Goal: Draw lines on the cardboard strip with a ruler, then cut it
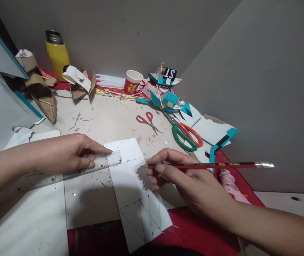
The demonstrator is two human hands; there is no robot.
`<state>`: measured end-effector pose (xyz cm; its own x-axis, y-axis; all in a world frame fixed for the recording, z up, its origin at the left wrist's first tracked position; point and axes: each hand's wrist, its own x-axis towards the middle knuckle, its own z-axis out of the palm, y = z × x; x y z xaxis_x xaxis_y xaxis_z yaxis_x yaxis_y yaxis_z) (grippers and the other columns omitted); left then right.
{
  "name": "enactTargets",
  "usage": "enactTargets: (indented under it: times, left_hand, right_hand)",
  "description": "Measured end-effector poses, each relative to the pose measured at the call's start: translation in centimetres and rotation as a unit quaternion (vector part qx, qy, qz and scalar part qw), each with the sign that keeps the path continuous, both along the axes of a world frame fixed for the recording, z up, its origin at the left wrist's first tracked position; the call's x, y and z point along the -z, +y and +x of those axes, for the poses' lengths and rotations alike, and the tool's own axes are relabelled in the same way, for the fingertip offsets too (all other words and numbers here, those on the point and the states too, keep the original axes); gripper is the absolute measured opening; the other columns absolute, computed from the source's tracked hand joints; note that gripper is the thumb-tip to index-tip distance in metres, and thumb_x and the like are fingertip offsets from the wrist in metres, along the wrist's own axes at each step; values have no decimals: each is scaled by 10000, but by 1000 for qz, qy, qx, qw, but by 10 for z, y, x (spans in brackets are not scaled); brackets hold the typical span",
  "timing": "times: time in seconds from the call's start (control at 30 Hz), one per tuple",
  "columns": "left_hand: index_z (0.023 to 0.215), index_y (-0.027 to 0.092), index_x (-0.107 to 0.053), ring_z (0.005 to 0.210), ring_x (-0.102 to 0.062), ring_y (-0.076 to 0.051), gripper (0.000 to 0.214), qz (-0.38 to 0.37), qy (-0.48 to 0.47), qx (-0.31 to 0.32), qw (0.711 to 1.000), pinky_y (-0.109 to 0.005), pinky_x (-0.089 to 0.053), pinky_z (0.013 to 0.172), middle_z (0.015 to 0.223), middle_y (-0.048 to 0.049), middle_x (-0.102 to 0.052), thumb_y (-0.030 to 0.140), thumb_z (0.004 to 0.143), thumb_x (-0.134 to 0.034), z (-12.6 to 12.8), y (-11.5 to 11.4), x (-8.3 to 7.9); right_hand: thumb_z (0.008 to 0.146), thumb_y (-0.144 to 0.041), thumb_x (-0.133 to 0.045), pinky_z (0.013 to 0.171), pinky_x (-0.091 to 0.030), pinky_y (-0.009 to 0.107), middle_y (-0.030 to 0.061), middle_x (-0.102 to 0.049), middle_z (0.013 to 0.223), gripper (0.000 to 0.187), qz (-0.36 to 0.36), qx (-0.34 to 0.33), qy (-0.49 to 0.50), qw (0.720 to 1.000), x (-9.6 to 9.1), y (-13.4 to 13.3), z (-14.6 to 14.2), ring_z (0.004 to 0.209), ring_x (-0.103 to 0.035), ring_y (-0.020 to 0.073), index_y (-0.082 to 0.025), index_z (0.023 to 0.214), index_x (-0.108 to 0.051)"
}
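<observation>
Left-hand grip (70, 153): holds down clear ruler (115, 158), centre left
Right-hand grip (180, 177): pinches pencil (216, 165), right of centre
White paper (126, 183): lies beneath ruler's end

Two pairs of scissors (149, 123), one pencil (210, 165), one ruler (99, 165), one cup (133, 85), one yellow bottle (58, 58)

Left forearm (15, 165): bare, reaching in from the left of the white paper strip (126, 181).
Left hand (78, 153): palm down, index finger stretched to the strip's left edge, thumb apart from it.
Right forearm (255, 217): bare, slanting in from the strip's right.
Right hand (178, 179): fingers curled, thumb pinching, fingertips at the strip's right edge.
</observation>
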<state>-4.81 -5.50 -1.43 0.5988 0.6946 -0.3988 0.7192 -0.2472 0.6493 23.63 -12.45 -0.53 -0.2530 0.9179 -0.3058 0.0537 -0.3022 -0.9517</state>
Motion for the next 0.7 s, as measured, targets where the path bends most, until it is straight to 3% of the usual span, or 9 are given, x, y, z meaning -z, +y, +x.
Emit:
enactTargets:
  times: [0.27, 0.5, 0.7]
  left_hand:
    - [1375, 351, -654, 797, -666, -172, 564, -34, 2, 20, 999, -238, -480, 704, 1041, 13, -775, 249, 823, -596, 1, 1, -1]
    - [1381, 356, -648, 699, -606, -145, 554, -36, 7, 30, 999, -210, -441, 628, 914, 31, -755, 268, 836, -594, 1, 2, -1]
    - [1374, 357, -656, 789, -653, -164, 538, -28, -7, 31, 999, -212, -471, 687, 1016, 12, -772, 274, 843, -617, 0, 2, 0]
  right_hand:
    - [824, -337, -745, 514, -546, 244, 21, -705, 750, 156, 18, 37, 36, 999, 39, 10, -14, 575, -622, 119, -198, 850, -678]
    - [766, -304, -770, 479, -541, 213, 21, -700, 727, 166, -11, 56, 44, 997, 46, 14, -24, 588, -611, 115, -188, 821, -665]
    - [768, -294, -729, 455, -501, 218, 5, -683, 703, 138, 9, 52, 13, 999, 49, 12, -26, 548, -570, 106, -193, 817, -648]
